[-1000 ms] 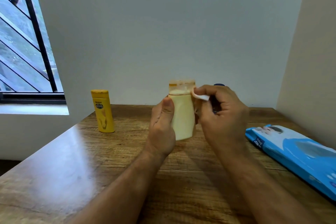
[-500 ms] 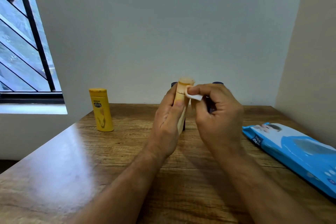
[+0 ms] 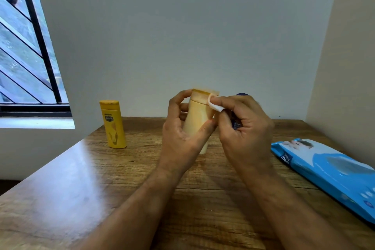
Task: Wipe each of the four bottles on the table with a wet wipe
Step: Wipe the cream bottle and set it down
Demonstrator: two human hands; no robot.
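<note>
a plain home room: wooden table (image 3: 60,199), barred window (image 3: 26,46), baby-wipes pack (image 3: 334,176).

1. We see the left hand (image 3: 183,136) gripping a cream bottle (image 3: 199,119), upright above the bench (image 3: 81,178).
2. We see the right hand (image 3: 243,130) pinching a white wet wipe (image 3: 214,104) against the bottle's cap edge.
3. A yellow bottle (image 3: 112,124) stands at left, well apart.
4. A blue wipes pack (image 3: 328,172) lies at right.
5. A dark blue bottle (image 3: 241,95) peeks from behind the right hand.
</note>
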